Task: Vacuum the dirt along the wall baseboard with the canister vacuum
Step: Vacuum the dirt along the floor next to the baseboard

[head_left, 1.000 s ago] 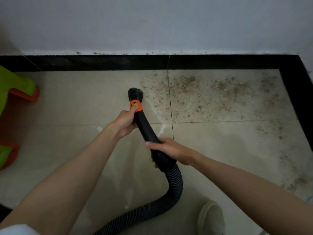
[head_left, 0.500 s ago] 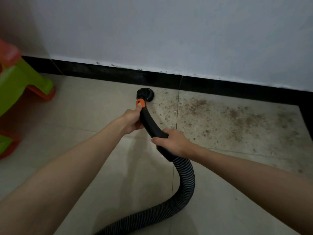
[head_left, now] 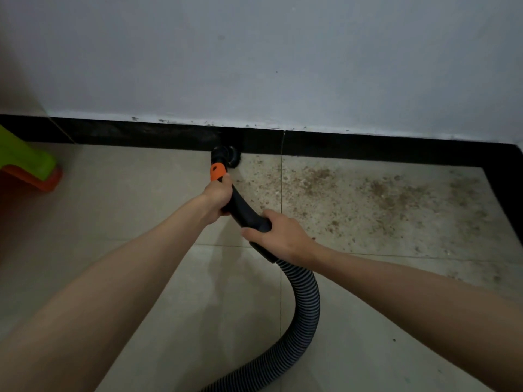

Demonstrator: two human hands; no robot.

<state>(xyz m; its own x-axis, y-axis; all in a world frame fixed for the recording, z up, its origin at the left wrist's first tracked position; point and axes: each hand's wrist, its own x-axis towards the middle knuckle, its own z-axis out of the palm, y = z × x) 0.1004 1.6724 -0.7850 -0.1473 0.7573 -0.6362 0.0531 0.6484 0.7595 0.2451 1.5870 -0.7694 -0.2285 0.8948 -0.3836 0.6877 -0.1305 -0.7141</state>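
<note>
Two hands grip the vacuum wand (head_left: 243, 210): left hand (head_left: 216, 198) near its orange collar (head_left: 217, 171), right hand (head_left: 278, 236) lower.

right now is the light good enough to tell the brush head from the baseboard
Head view: dim, flat light; the round black brush nozzle merges into the glossy black baseboard, only the orange collar stands out; brown dirt scatter reads clearly on pale tile; wide-angle bends the wall line.

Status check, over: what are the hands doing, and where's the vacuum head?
Both hands grip the black wand: left hand near the orange collar, right hand lower. Brush head at baseboard. Dirt lies rightward. Nothing blocking.
</note>
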